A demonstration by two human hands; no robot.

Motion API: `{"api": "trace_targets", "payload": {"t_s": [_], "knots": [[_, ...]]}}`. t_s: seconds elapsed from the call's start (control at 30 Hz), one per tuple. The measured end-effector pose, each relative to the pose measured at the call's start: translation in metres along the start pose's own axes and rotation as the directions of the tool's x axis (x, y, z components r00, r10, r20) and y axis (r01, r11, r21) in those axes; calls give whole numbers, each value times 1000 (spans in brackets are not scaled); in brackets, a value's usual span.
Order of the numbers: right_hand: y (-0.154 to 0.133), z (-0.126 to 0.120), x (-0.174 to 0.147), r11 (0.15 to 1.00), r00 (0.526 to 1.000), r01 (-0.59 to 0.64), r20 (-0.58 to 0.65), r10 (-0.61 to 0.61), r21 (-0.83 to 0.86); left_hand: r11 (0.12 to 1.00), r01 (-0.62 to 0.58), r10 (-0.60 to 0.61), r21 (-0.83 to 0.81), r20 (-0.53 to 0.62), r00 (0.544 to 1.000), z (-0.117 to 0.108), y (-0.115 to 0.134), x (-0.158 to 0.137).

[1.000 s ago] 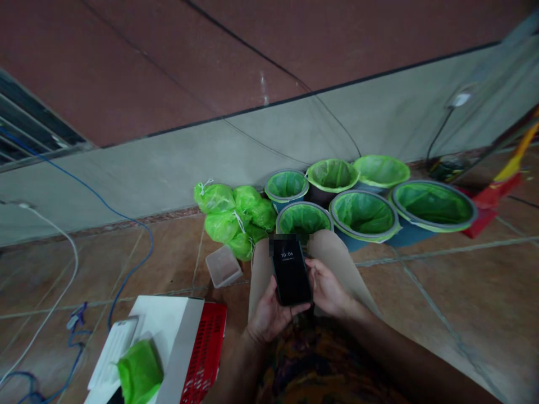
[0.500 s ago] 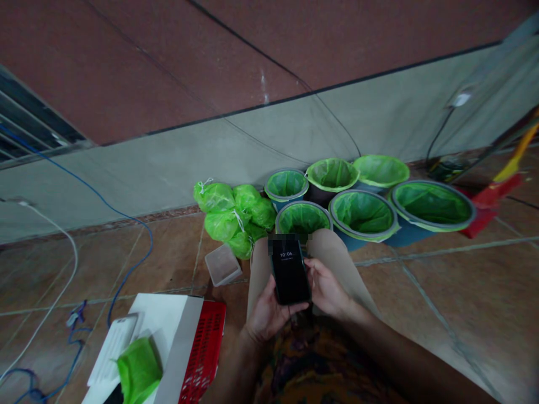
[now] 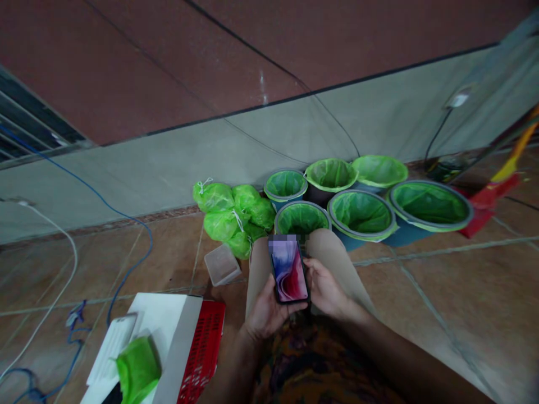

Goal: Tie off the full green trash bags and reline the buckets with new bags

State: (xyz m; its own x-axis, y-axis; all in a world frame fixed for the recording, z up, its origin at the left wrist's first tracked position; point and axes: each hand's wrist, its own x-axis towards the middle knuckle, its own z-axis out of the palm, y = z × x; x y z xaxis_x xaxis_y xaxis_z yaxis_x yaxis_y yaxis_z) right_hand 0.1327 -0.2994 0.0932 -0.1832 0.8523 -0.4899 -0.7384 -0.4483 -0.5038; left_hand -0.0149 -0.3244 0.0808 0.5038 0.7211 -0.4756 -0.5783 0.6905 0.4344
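Observation:
A smartphone (image 3: 289, 272) with its screen lit in purple, blue and red lies tilted above my lap, between my knees. My left hand (image 3: 269, 314) cradles its lower left corner, thumb along the left side and fingers beneath the bottom end. Against the phone's right edge rests my right hand (image 3: 327, 286), its fingers curled and touching the side. Part of the right fingers is hidden behind the phone. Just beyond my knees stands a bin (image 3: 281, 209) lined with a green bag.
Several more lined bins (image 3: 396, 209) line the wall. Tied green bags (image 3: 219, 197) and a clear plastic tub (image 3: 221, 264) sit left of them. Nearer are a white box (image 3: 179, 331), a red basket (image 3: 206, 336) and a blue cable (image 3: 130, 275). A red dustpan (image 3: 484, 207) stands right.
The phone's screen has gone from a dark display with the time to a bright coloured picture. Both hands keep the same hold, and the view has shifted very slightly.

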Motion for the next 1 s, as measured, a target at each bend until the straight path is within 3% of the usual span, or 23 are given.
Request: {"api": "trace_targets", "payload": {"t_s": [0.33, 0.57, 0.67, 0.83, 1.0], "knots": [[-4, -1, -5, 994, 997, 71, 45, -67, -81, 1000, 7, -7, -4, 0, 1000, 4, 0, 2], [-7, -8, -13, 885, 958, 247, 239, -160, -396, 1000, -3, 4, 12, -14, 1000, 3, -2, 3], [-1, -8, -11, 863, 959, 273, 187, -212, -425, 1000, -1, 1, 17, -26, 1000, 0, -4, 4], [5, -1, -10, 929, 980, 189, 1, -199, -318, 1000, 29, -29, 6, 1, 1000, 0, -4, 3], [3, 0, -10, 943, 983, 165, -24, -180, -290, 1000, 21, -21, -7, 32, 999, 1, -2, 2]]}}
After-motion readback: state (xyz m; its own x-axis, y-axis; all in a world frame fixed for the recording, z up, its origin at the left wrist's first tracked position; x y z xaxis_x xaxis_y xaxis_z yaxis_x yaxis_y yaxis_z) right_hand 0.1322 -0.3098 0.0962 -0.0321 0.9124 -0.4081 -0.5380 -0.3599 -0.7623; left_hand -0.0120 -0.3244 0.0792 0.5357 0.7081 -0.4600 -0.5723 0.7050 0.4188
